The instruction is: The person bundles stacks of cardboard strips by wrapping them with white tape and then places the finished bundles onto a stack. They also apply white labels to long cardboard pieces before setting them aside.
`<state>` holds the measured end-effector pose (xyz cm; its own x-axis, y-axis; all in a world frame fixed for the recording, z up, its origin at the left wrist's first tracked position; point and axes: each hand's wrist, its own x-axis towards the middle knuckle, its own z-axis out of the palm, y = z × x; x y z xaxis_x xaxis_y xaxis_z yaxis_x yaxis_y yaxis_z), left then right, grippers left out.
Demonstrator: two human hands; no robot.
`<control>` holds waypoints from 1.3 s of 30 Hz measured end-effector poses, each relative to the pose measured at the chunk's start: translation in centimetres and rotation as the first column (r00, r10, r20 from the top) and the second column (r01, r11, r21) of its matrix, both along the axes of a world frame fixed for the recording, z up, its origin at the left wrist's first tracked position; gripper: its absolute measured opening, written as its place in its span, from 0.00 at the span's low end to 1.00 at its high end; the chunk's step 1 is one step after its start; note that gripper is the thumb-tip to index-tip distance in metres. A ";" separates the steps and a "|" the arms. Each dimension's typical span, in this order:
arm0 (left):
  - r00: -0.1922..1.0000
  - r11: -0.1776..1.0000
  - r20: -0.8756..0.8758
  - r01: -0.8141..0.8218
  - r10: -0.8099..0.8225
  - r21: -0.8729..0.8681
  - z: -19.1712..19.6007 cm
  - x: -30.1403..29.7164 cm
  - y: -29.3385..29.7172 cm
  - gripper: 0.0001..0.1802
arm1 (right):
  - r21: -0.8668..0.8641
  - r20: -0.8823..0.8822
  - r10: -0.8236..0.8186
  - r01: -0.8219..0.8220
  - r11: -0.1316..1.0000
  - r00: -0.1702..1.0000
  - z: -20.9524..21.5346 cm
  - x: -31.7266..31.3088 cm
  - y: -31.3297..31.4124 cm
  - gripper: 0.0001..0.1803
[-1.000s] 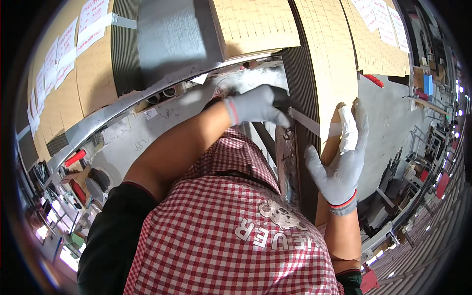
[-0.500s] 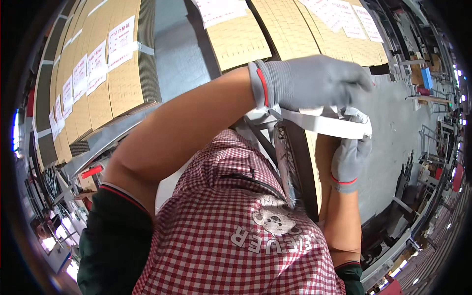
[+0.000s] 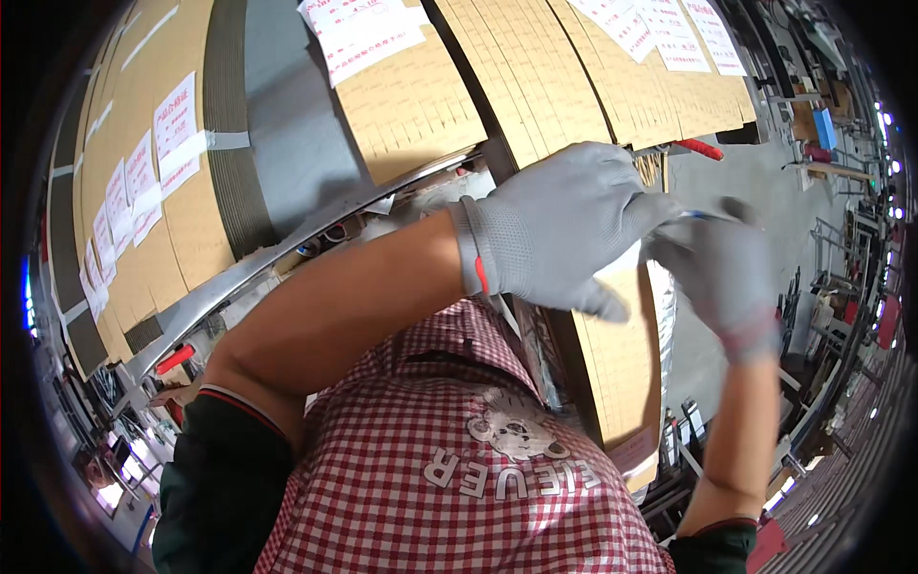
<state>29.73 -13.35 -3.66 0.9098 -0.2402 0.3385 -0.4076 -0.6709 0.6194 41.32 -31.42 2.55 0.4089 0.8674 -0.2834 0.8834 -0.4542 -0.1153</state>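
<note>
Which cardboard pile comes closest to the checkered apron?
The long cardboard pile that runs beneath the gloved left hand and down beside the apron. The other piles all end farther away from the apron.

The gloved left grip [image 3: 559, 230] and right grip [image 3: 719, 273] nearly meet beside tan cardboard [image 3: 622, 387].

Head view: fisheye camera, worn on the head, facing down at close range over the checked apron [image 3: 382, 430]. The left hand [image 3: 559, 225] appears near frame centre, the right hand [image 3: 725, 273] beyond it; straight edges bow outward.
</note>
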 end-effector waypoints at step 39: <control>0.899 0.921 -0.322 0.180 -0.297 -0.347 2.0 -7.9 5.2 0.17 | 0.637 -0.175 -0.158 0.234 0.735 0.972 -6.5 -10.3 0.8 0.31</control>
